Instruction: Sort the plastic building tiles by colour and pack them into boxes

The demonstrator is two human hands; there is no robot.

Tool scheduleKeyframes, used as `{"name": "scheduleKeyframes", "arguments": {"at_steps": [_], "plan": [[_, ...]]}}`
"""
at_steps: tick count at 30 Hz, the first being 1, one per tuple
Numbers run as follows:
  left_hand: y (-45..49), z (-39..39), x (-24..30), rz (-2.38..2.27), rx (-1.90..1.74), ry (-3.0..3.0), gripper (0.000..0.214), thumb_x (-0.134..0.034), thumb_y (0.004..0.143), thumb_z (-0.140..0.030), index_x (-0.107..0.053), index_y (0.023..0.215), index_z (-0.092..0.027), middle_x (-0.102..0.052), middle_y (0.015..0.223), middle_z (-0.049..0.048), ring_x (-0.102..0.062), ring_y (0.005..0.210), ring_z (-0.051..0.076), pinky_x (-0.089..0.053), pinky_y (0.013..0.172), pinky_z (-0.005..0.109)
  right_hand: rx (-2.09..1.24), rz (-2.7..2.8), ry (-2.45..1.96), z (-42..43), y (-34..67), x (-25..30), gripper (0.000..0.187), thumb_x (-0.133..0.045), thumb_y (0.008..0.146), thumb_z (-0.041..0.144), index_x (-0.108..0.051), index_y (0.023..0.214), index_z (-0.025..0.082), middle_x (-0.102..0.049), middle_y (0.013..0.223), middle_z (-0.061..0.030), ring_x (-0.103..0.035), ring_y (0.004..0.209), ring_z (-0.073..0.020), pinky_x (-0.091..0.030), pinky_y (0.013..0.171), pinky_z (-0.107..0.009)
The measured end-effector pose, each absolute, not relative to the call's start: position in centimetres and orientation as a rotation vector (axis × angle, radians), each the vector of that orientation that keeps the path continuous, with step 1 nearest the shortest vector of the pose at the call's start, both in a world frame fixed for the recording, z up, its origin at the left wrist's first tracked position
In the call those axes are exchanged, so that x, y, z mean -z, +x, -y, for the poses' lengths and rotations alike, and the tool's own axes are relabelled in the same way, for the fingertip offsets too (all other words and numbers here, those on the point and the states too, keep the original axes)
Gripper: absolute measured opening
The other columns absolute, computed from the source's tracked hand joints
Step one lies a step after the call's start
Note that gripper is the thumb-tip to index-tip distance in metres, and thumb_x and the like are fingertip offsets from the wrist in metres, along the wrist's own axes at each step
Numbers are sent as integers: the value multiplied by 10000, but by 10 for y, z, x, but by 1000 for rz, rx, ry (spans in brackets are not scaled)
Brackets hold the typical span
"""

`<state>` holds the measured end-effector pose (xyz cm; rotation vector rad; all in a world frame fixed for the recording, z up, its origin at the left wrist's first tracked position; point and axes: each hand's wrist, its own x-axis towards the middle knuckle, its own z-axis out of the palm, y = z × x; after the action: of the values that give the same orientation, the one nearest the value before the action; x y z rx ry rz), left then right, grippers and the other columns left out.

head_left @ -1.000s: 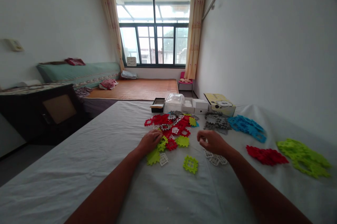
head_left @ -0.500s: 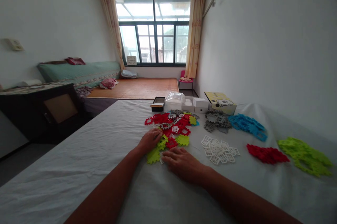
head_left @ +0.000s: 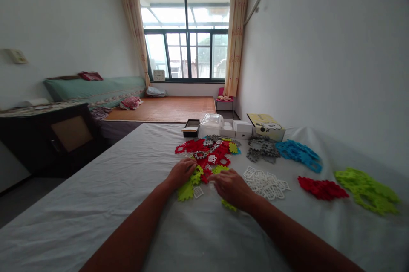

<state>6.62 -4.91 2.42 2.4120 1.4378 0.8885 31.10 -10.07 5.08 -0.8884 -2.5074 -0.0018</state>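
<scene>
A mixed pile of flat plastic tiles, mostly red with some green, white and grey, lies in the middle of the white sheet. My left hand rests with curled fingers on the pile's near left edge, touching green tiles. My right hand lies palm down over the pile's near edge, fingers bent; a green tile shows from under it. A small white tile lies between the two hands. What the fingers hold, if anything, is hidden.
Sorted heaps lie to the right: white tiles, grey tiles, blue tiles, red tiles, green tiles. Small boxes and a yellow carton stand at the far edge. A dark cabinet stands on the left.
My right hand left the white heap, swung left to the near edge of the mixed pile, then moved slightly forward over the green tile. The left hand stayed in place.
</scene>
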Motion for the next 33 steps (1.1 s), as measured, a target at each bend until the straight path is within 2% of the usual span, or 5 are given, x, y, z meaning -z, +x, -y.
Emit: {"name": "scheduleKeyframes", "arguments": {"at_steps": [9,15,20,26,33], "plan": [[65,47,-22,-1427,-904,2399,330,-406,901,-378,-690,904,-209,-663,995,57,-596,937,178,-437,888,268,-216,2390,-1240,51,404,-67,146,-500,730,155,-638,724,202,-631,688,-6,-551,659,-137,-392,627,-236],[66,48,-23,-1437,-899,2404,331,-401,905,-370,-688,910,-206,-660,998,61,-597,941,178,-438,880,264,-128,2405,-952,76,357,-60,229,-425,892,238,-644,955,213,-666,937,-53,-561,905,-173,-421,822,-304],[67,48,-24,-1456,-912,2400,329,-406,901,-369,-691,895,-204,-665,998,64,-596,955,185,-435,895,278,-116,2655,-658,111,302,-46,316,-466,898,267,-520,1209,252,-627,1166,-26,-501,1085,-196,-379,932,-345],[66,48,-22,-1449,-908,2400,336,-399,901,-383,-689,912,-213,-663,1003,62,-588,963,188,-435,903,284,-76,2774,-680,114,296,-43,284,-576,844,338,-568,1119,266,-638,1073,-6,-521,1015,-195,-401,890,-331],[66,49,-23,-1457,-899,2412,334,-394,905,-384,-686,908,-222,-659,1000,56,-590,953,188,-436,894,282,43,2798,-600,118,296,-43,194,-490,896,354,-612,982,228,-631,996,-32,-535,920,-169,-411,842,-290]]}}
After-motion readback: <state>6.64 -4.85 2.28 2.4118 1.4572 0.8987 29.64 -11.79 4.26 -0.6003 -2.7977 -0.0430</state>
